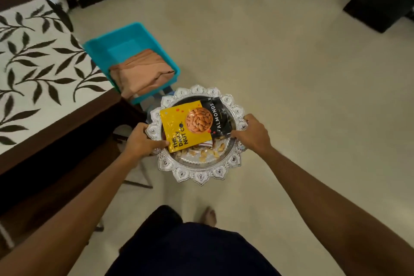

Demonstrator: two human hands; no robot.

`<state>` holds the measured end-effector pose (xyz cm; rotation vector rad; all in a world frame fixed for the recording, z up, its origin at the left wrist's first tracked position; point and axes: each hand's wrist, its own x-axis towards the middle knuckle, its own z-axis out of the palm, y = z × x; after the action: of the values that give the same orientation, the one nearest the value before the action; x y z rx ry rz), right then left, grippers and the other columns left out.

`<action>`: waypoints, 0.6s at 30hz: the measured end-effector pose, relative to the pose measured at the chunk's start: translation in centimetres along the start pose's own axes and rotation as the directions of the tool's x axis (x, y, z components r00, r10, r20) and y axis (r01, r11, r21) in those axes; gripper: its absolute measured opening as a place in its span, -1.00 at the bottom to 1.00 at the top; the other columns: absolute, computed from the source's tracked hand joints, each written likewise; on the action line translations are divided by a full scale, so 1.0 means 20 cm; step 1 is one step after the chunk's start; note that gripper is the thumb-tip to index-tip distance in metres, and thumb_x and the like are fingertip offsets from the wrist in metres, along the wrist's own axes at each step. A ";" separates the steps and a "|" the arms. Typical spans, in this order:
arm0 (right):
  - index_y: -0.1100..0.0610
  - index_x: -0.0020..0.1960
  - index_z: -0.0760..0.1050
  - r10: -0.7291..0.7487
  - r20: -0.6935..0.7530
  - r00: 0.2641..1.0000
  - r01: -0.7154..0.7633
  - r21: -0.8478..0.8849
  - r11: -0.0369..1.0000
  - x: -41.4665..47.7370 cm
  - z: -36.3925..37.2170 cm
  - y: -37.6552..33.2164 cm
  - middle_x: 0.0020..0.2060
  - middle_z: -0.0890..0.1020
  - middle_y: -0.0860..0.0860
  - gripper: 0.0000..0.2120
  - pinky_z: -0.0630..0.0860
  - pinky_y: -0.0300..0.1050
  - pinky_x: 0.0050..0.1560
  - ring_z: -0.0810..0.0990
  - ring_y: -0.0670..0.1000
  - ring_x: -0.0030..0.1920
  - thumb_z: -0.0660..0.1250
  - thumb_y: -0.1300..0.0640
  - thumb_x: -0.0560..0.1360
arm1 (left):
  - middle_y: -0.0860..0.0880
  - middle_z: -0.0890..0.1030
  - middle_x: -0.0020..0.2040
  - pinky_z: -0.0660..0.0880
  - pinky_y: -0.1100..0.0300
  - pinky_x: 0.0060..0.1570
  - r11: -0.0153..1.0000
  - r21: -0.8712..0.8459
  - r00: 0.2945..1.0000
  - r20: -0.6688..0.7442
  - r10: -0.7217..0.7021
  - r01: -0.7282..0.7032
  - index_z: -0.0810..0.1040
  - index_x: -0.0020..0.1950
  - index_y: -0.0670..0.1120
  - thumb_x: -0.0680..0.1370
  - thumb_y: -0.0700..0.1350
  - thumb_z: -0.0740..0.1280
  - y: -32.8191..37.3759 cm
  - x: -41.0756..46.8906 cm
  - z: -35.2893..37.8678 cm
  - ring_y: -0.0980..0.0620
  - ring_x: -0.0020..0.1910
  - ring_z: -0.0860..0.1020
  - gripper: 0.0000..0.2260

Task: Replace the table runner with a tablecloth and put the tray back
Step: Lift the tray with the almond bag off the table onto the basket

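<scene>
The left hand (140, 141) and right hand (253, 133) each grip opposite sides of the round silver tray (201, 178), which is held over the floor beside the table (67, 129). It is stiff embossed metal with a scalloped rim and is probably light. The glossy almond pouch (188, 125) and loose cashews (206, 155) would likely slide if it tips, so it should stay level.

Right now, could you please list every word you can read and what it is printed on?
"THE DAILY NUT CO." on the yellow half of the pouch on the tray.
"ALMONDS" on its black half.
Small print beside "ALMONDS": too small to read.
</scene>
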<state>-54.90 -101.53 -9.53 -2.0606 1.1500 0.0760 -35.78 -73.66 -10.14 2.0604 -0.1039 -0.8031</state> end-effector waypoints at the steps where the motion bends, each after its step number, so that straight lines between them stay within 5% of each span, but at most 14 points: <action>1: 0.05 0.27 0.41 0.022 0.000 1.000 -0.022 0.001 1.000 0.05 -0.02 0.04 -0.03 0.58 -0.01 -0.28 0.39 -0.08 -0.13 0.58 0.13 -0.04 0.45 -0.21 0.19 | -0.08 0.60 -0.08 0.57 0.16 -0.49 1.000 0.027 1.000 -0.001 0.001 -0.001 0.42 0.02 -0.09 0.21 -0.20 0.69 0.02 0.05 0.06 -0.02 -0.15 0.61 -0.45; 5: 0.03 0.26 0.42 0.091 0.008 0.996 -0.092 0.008 0.996 0.28 -0.10 0.14 -0.01 0.62 0.02 -0.32 0.45 -0.05 -0.11 0.59 0.14 -0.02 0.44 -0.17 0.20 | -0.03 0.58 -0.07 0.63 -0.09 -0.14 0.987 0.160 1.000 0.010 0.021 -0.022 0.42 0.10 -0.10 0.25 -0.11 0.69 0.14 0.27 0.24 -0.05 -0.07 0.60 -0.42; 10: 0.01 0.22 0.40 0.157 -0.004 0.988 -0.157 0.026 0.987 0.66 -0.20 0.16 -0.08 0.61 0.01 -0.39 0.43 -0.08 -0.17 0.60 0.12 -0.09 0.44 -0.11 0.22 | -0.06 0.58 -0.03 0.49 0.24 -0.43 0.992 0.106 0.997 0.047 0.063 -0.068 0.39 0.10 -0.08 0.30 -0.14 0.66 0.33 0.67 0.47 0.14 -0.19 0.54 -0.46; 12: 0.00 0.22 0.41 0.172 -0.010 0.985 -0.172 0.027 0.985 0.81 -0.26 0.12 -0.07 0.61 -0.01 -0.43 0.43 -0.08 -0.17 0.59 0.10 -0.10 0.48 -0.06 0.27 | -0.09 0.60 -0.03 0.58 0.13 -0.41 0.996 0.071 0.998 0.041 0.045 -0.047 0.40 0.08 -0.06 0.32 -0.15 0.65 0.42 0.81 0.52 0.05 -0.17 0.59 -0.49; 15: -0.03 0.14 0.43 0.180 -0.019 0.983 -0.179 0.054 0.982 1.11 -0.36 0.00 -0.15 0.61 -0.09 -0.53 0.39 -0.14 -0.27 0.59 0.00 -0.18 0.52 0.00 0.29 | -0.09 0.62 -0.06 0.62 -0.22 -0.12 1.000 0.017 0.999 0.041 -0.011 0.010 0.41 0.03 -0.02 0.32 -0.16 0.65 0.59 1.06 0.56 -0.15 -0.07 0.64 -0.52; 18: -0.07 0.11 0.41 0.179 -0.007 0.984 -0.178 0.058 0.982 1.37 -0.44 -0.12 -0.19 0.59 -0.14 -0.53 0.39 -0.16 -0.30 0.56 -0.11 -0.22 0.54 0.01 0.28 | -0.08 0.63 -0.05 0.60 -0.26 -0.07 0.999 -0.016 0.999 0.031 -0.035 0.035 0.40 0.05 -0.03 0.32 -0.16 0.65 0.73 1.25 0.58 -0.18 -0.04 0.65 -0.51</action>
<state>-39.45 -125.78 -12.72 -1.9067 1.3276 0.1159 -19.63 -99.63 -15.95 2.0400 -0.0784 -0.8545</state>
